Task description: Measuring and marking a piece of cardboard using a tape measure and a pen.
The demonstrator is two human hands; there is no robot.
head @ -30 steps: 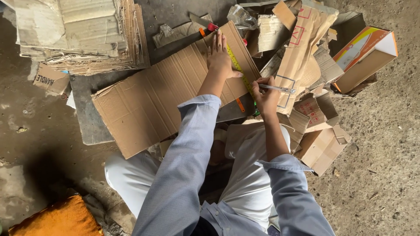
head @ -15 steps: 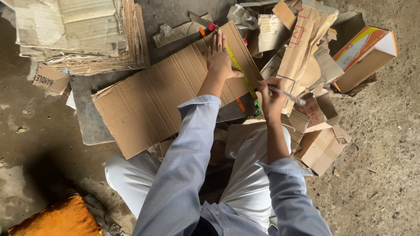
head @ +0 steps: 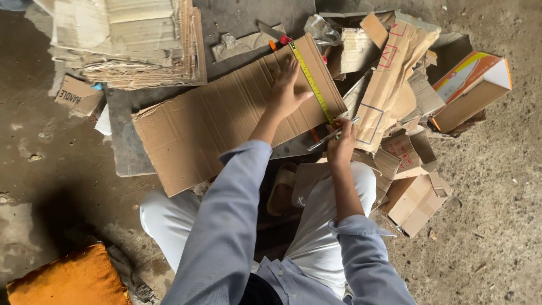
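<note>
A long brown corrugated cardboard sheet point(head: 226, 118) lies on the ground in front of me. A yellow measuring tape point(head: 309, 79) runs along its right edge. My left hand point(head: 288, 87) presses flat on the sheet beside the tape, fingers spread. My right hand point(head: 341, 141) grips a thin silver pen-like tool point(head: 330, 135) at the near end of the tape, at the sheet's lower right corner. Both arms wear light blue sleeves.
A tall stack of flattened cardboard point(head: 130, 42) sits at the upper left. Cut cardboard pieces and small boxes point(head: 415, 197) pile up on the right, with a colourful box point(head: 468, 85) behind them. An orange cushion point(head: 68, 279) lies at the lower left. The floor is dusty concrete.
My right hand has moved left from the scrap pile to the sheet's lower right corner with the silver tool. My left hand has stayed pressed on the cardboard.
</note>
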